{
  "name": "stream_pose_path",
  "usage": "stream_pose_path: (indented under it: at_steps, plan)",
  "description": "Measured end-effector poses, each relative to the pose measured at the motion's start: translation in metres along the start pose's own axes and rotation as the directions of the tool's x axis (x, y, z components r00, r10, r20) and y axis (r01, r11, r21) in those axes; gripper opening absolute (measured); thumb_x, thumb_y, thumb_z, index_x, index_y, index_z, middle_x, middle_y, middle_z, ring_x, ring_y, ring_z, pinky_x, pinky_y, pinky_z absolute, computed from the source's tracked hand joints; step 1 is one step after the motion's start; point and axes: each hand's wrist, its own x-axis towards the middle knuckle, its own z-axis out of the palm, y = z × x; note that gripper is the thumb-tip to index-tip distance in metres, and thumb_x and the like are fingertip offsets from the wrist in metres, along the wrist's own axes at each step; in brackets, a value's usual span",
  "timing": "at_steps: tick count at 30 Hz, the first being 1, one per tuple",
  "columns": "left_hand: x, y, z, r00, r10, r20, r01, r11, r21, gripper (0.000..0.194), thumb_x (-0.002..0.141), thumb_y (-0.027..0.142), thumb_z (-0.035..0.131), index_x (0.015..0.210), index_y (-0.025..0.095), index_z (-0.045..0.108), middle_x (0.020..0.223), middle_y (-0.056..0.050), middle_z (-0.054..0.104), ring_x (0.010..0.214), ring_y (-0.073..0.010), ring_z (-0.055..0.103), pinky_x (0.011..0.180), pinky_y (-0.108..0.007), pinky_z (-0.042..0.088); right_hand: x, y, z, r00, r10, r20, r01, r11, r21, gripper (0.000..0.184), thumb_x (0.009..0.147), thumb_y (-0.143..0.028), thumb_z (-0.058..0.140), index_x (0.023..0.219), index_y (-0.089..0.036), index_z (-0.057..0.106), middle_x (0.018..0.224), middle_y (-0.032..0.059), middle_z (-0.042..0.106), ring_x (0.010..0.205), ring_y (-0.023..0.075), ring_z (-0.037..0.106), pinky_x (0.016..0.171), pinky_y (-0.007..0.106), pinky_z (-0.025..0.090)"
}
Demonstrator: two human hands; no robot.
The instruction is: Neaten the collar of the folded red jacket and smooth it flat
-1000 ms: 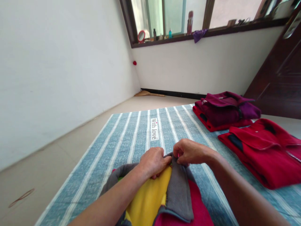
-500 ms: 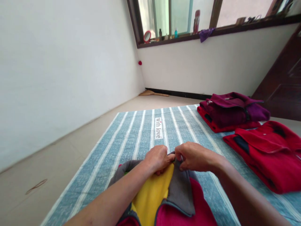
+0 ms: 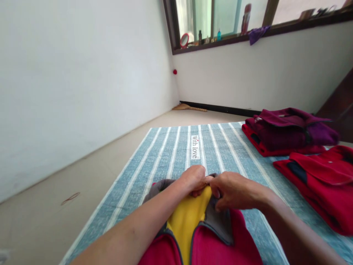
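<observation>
A crimson zip jacket (image 3: 223,246) with a grey collar and yellow lining lies at the bottom of the view, its zip undone at the neck. My left hand (image 3: 197,179) reaches across the collar with fingers curled on its far edge. Beside it, almost touching, my right hand (image 3: 230,189) pinches the grey collar on the right side. The left fingertips are partly hidden behind the hand. Under the jacket spreads a blue-and-white striped cloth (image 3: 132,187) with a "With love" label (image 3: 195,147).
To the right lie a folded red jacket (image 3: 325,180) and, farther back, a folded purple jacket (image 3: 289,129) on red clothing. A white wall (image 3: 82,73) stands left. A broom (image 3: 190,107) rests on the floor by the far corner. Bottles and a mirror (image 3: 184,40) line the windowsill.
The view has swung left, so everything sits farther right. My right hand has come down slightly over the collar, and the jacket's front opening shows more. Both hands keep hold of the collar.
</observation>
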Motion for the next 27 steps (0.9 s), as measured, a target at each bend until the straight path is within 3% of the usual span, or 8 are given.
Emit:
stream_pose_path:
  at_steps: [5, 10, 15, 19, 22, 24, 27]
  plan:
    - [0.001, -0.001, 0.004, 1.000, -0.026, 0.006, 0.027, 1.000, -0.017, 0.041, 0.078, 0.027, 0.051, 0.039, 0.016, 0.051, 0.039, -0.004, 0.051, 0.045, -0.0176, 0.059, 0.050, -0.027, 0.047, 0.005, -0.011, 0.012, 1.000, 0.023, 0.003, -0.023, 0.999, -0.033, 0.012, 0.060, -0.025, 0.074, 0.067, -0.019, 0.065, 0.066, -0.0006, 0.059, 0.056, 0.0112, 0.044, 0.048, 0.025, 0.022]
    - [-0.002, 0.003, 0.003, 0.997, -0.046, 0.059, 0.051, 0.995, -0.085, 0.038, 0.078, 0.029, 0.055, 0.042, 0.014, 0.055, 0.040, -0.004, 0.053, 0.047, -0.0181, 0.060, 0.050, -0.027, 0.050, -0.003, -0.016, 0.012, 0.999, 0.041, -0.022, -0.044, 0.994, -0.104, 0.015, 0.061, -0.019, 0.067, 0.076, -0.019, 0.065, 0.075, 0.0012, 0.063, 0.062, 0.0138, 0.052, 0.050, 0.025, 0.021]
    - [-0.028, 0.011, -0.015, 0.997, -0.028, 0.077, 0.042, 0.982, -0.184, 0.023, 0.082, 0.028, 0.054, 0.066, 0.013, 0.062, 0.050, -0.003, 0.062, 0.047, -0.0148, 0.062, 0.052, -0.026, 0.053, -0.020, -0.022, 0.005, 0.996, 0.089, -0.017, -0.091, 0.980, -0.176, 0.015, 0.065, -0.015, 0.060, 0.079, -0.018, 0.066, 0.079, 0.0052, 0.067, 0.070, 0.0185, 0.059, 0.052, 0.026, 0.022]
    - [-0.068, -0.002, -0.043, 0.994, -0.009, -0.113, -0.018, 0.972, -0.233, 0.014, 0.084, 0.021, 0.050, 0.090, 0.015, 0.061, 0.058, 0.002, 0.063, 0.051, -0.0116, 0.063, 0.053, -0.021, 0.050, -0.032, -0.021, -0.001, 0.992, 0.093, -0.088, -0.104, 0.986, -0.131, 0.023, 0.067, -0.012, 0.058, 0.086, -0.020, 0.069, 0.079, 0.0036, 0.068, 0.069, 0.0172, 0.060, 0.055, 0.025, 0.027]
    - [-0.106, -0.027, -0.055, 0.946, -0.043, -0.322, -0.024, 0.979, -0.202, 0.016, 0.080, 0.017, 0.049, 0.089, 0.014, 0.061, 0.059, 0.003, 0.061, 0.052, -0.0115, 0.061, 0.053, -0.019, 0.046, -0.033, -0.027, -0.007, 0.986, 0.067, -0.155, -0.081, 0.993, -0.084, 0.024, 0.073, -0.014, 0.058, 0.093, -0.022, 0.069, 0.082, 0.0036, 0.069, 0.073, 0.0171, 0.061, 0.059, 0.025, 0.032]
    - [-0.134, -0.047, -0.052, 0.893, -0.064, -0.446, -0.014, 0.985, -0.169, 0.014, 0.079, 0.017, 0.049, 0.083, 0.015, 0.062, 0.060, 0.003, 0.061, 0.059, -0.0124, 0.061, 0.059, -0.020, 0.045, -0.026, -0.036, -0.011, 0.983, 0.037, -0.178, -0.049, 0.997, -0.064, 0.021, 0.077, -0.017, 0.059, 0.094, -0.022, 0.070, 0.084, 0.0041, 0.070, 0.074, 0.0173, 0.061, 0.060, 0.025, 0.033]
    - [-0.169, -0.069, -0.026, 0.800, -0.104, -0.590, 0.025, 0.990, -0.140, 0.013, 0.081, 0.021, 0.049, 0.079, 0.017, 0.061, 0.071, 0.000, 0.063, 0.073, -0.0151, 0.061, 0.068, -0.022, 0.044, 0.000, -0.054, -0.013, 0.979, -0.022, -0.204, 0.008, 0.998, -0.069, 0.019, 0.081, -0.020, 0.057, 0.095, -0.021, 0.070, 0.084, 0.0050, 0.070, 0.074, 0.0176, 0.062, 0.060, 0.025, 0.034]
